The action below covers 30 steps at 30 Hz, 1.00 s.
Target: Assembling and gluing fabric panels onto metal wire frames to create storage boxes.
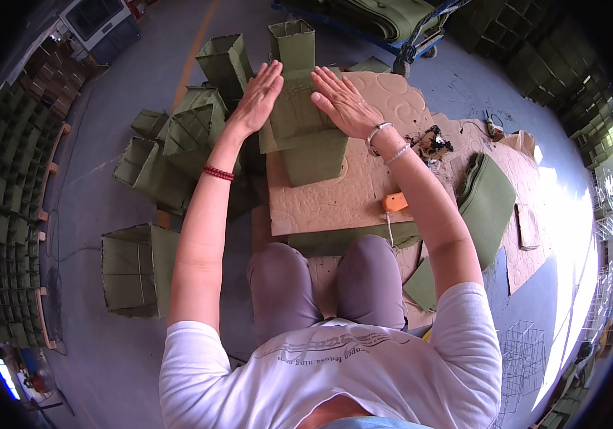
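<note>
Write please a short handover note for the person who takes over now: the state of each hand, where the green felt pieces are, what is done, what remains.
Left hand: open, flat against the left side of the green felt box.
Right hand: open, palm pressing on its top.
The box lies on the cardboard sheet.
Done: formed felt boxes stand on the floor at the left.
Left: a stack of flat felt pieces lies at the right.

The green felt box lies on its side on the brown cardboard surface, its closed bottom toward the person. It is dark olive and partly flattened. The left hand and right hand lie flat on its far part, fingers spread.
</note>
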{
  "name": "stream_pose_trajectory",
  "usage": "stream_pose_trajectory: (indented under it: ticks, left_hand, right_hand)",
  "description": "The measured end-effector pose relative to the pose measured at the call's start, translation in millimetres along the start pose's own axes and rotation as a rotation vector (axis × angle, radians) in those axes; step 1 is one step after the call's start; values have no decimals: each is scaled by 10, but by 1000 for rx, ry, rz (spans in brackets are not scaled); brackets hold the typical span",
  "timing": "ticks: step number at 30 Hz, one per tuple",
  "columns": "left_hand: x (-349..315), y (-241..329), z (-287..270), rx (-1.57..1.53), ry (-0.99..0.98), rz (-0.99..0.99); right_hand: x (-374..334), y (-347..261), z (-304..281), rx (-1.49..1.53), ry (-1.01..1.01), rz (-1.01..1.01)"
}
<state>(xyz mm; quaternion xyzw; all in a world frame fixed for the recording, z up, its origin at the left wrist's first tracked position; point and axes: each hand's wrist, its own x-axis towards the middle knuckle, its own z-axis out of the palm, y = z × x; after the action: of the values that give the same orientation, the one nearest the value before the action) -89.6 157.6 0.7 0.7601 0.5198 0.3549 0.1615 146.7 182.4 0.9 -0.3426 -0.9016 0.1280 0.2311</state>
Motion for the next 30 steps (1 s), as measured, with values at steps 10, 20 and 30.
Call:
stream_pose_trajectory:
  ticks: [10,20,30]
  left_hand:
    - [-219,-77,89,-363,159,-226]
    - [-665,188,390,-1181,225,-438]
    - [-295,-257,-38,-1091,75,-477]
  right_hand:
    - [-65,225,76,193,110,81]
    - [-393,349,201,1439,207,553]
    - [-724,426,-115,963,472,519]
